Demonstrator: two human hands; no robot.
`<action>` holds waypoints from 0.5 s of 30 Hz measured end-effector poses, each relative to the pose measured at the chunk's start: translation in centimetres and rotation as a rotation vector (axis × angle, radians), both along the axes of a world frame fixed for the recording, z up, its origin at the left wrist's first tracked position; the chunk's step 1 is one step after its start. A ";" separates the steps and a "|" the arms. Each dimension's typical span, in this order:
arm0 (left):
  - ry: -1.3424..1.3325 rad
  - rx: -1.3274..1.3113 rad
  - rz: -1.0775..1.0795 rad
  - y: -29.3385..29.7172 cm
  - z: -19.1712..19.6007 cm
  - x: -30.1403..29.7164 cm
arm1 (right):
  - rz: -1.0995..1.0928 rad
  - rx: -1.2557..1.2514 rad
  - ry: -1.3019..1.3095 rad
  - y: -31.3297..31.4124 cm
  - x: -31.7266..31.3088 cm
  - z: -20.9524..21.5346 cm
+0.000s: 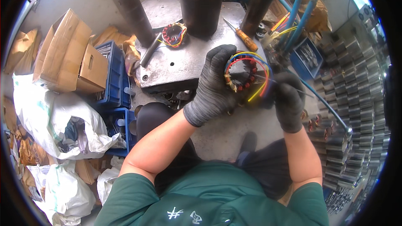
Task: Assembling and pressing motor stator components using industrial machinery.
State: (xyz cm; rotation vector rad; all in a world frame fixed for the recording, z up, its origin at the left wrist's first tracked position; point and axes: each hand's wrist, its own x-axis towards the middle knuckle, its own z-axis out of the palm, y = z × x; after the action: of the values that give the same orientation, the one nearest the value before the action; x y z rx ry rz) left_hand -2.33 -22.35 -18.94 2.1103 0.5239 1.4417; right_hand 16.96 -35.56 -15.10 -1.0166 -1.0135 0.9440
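Note:
My gloved left hand (211,86) grips a ring-shaped motor stator (252,68) with dark red windings, held up in front of the metal press table. Blue, yellow and red lead wires (265,75) loop from its top and hang down its right side. My gloved right hand (289,100) is closed beside those wires, somewhat blurred. A thin metal rod (307,94) runs through its fingers, pointing toward the stator. On the table, a second stator (171,35) with coloured leads lies by the press column. An orange-handled screwdriver (246,39) rests at the table's right side.
A short metal bar (150,50) lies on the press table (184,67). Blue crates (112,75) and cardboard boxes (63,54) stand left, above white sacks (67,117). Stacked metal cylinders (356,100) fill the right, behind a blue lever with a ball end (348,131).

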 end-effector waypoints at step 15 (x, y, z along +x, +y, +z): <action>-0.008 -0.029 -0.061 0.4 0.1 -0.3 | 0.113 -0.099 0.522 0.9 0.3 -0.9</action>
State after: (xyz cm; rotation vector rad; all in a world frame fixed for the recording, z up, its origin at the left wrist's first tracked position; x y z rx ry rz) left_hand -2.59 -21.96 -18.86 2.0798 0.4709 1.3999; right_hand 17.24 -34.69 -15.98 -0.7388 -0.5941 1.2802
